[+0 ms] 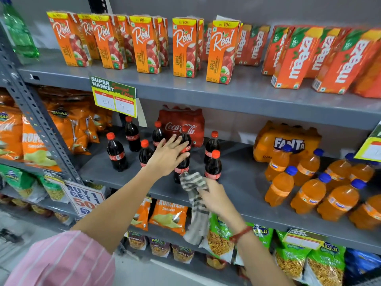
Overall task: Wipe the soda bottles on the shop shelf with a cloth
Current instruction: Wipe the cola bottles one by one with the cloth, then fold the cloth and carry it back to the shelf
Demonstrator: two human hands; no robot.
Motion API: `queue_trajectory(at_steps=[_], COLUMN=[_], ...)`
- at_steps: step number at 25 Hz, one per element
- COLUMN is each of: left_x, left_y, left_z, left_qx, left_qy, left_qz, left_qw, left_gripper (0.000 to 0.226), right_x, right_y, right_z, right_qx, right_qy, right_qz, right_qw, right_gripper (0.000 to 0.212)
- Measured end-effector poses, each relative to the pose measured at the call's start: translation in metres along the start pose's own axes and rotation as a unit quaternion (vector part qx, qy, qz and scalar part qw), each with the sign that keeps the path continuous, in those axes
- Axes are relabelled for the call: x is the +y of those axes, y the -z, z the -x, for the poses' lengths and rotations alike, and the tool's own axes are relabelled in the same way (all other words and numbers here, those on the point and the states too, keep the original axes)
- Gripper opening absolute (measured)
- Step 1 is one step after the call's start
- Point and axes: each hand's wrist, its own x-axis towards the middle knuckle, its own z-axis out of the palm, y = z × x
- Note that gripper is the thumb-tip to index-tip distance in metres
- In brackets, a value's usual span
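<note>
Our left hand (168, 155) has its fingers (181, 145) spread wide and laid flat against the upper body of a dark cola bottle with a red cap and red label (184, 153); they are not closed around it. Our right hand's fingers (203, 194) are pressed together, pinching a grey-and-white striped cloth (195, 203), whose top bunches up just beside the foot of that bottle while the rest hangs down past the shelf edge. That right hand (214, 198) sits at five o'clock from the left one.

The held bottle stands upright on the grey metal middle shelf (243, 182). More dark cola bottles with red caps (116, 152) stand around it from nine to three o'clock, and a red shrink-wrapped cola pack (181, 120) stands behind at twelve. At three o'clock, well apart, orange soda bottles with blue caps (309, 195) crowd the same shelf. Orange juice cartons (144, 44) line the shelf above.
</note>
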Motion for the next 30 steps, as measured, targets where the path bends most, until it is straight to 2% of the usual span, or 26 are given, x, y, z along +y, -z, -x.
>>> queue_trajectory(at_steps=[2,4,5,6,7,8,9,10,11,12,14,15,18,20,22,24,26,27,30], left_x=[0.012,0.037,0.051,0.061,0.069,0.074,0.076,0.080,0.082,0.085,0.090,0.092,0.096,0.099,0.101,0.103,0.108,0.113,0.127], left_y=[0.001,0.005,0.008,0.010,0.009,0.006,0.002,0.001,-0.003,-0.003,-0.004,-0.003,0.007,0.016,0.026,0.035,0.038,0.038,0.030], left_z=[0.013,0.031,0.039,0.048,0.052,0.057,0.060,0.062,0.063,0.063,0.061,0.060,0.058,0.055,0.052,0.049,0.047,0.046,0.047], left_qx=[0.075,0.117,0.106,0.063,-0.006,-0.072,-0.116,-0.142,-0.150,-0.149,-0.141,-0.133,-0.081,-0.078,-0.092,-0.108,-0.077,-0.038,0.100], left_qy=[-0.023,0.002,0.043,0.100,0.149,0.177,0.184,0.168,0.153,0.140,0.120,0.115,0.123,0.133,0.104,0.028,-0.063,-0.086,-0.100], left_qz=[0.084,0.268,0.409,0.561,0.684,0.759,0.785,0.784,0.770,0.746,0.683,0.668,0.686,0.671,0.607,0.507,0.347,0.287,0.175], left_qw=[0.993,0.956,0.905,0.819,0.714,0.622,0.580,0.580,0.602,0.634,0.707,0.723,0.712,0.726,0.782,0.855,0.933,0.953,0.974], left_gripper=[0.047,0.040,0.040,0.045,0.052,0.059,0.062,0.062,0.057,0.053,0.058,0.062,0.069,0.082,0.100,0.105,0.087,0.072,0.042], right_x=[0.003,0.001,-0.001,-0.003,-0.006,-0.007,-0.008,-0.008,-0.005,-0.002,0.010,0.016,0.026,0.039,0.046,0.046,0.044,0.043,0.044], right_y=[0.027,0.053,0.065,0.073,0.081,0.086,0.088,0.089,0.089,0.089,0.090,0.091,0.093,0.092,0.094,0.098,0.104,0.108,0.118], right_z=[0.008,0.018,0.022,0.024,0.027,0.027,0.025,0.023,0.020,0.019,0.015,0.015,0.025,0.035,0.046,0.052,0.056,0.059,0.069], right_qx=[-0.022,-0.049,-0.055,-0.054,-0.044,-0.027,-0.011,0.007,0.026,0.044,0.082,0.092,0.057,0.050,0.067,0.071,0.090,0.101,0.138], right_qy=[-0.050,-0.071,-0.067,-0.066,-0.068,-0.076,-0.086,-0.101,-0.117,-0.136,-0.171,-0.191,-0.227,-0.206,-0.137,-0.051,0.006,0.030,0.079], right_qz=[-0.184,-0.318,-0.349,-0.373,-0.395,-0.414,-0.422,-0.423,-0.422,-0.425,-0.446,-0.455,-0.482,-0.438,-0.382,-0.311,-0.233,-0.218,-0.138], right_qw=[0.981,0.944,0.933,0.924,0.915,0.907,0.903,0.901,0.899,0.894,0.875,0.865,0.844,0.874,0.912,0.947,0.968,0.970,0.978], right_gripper=[0.019,0.014,0.014,0.014,0.013,0.011,0.011,0.013,0.019,0.025,0.030,0.031,0.043,0.062,0.086,0.090,0.077,0.072,0.065])
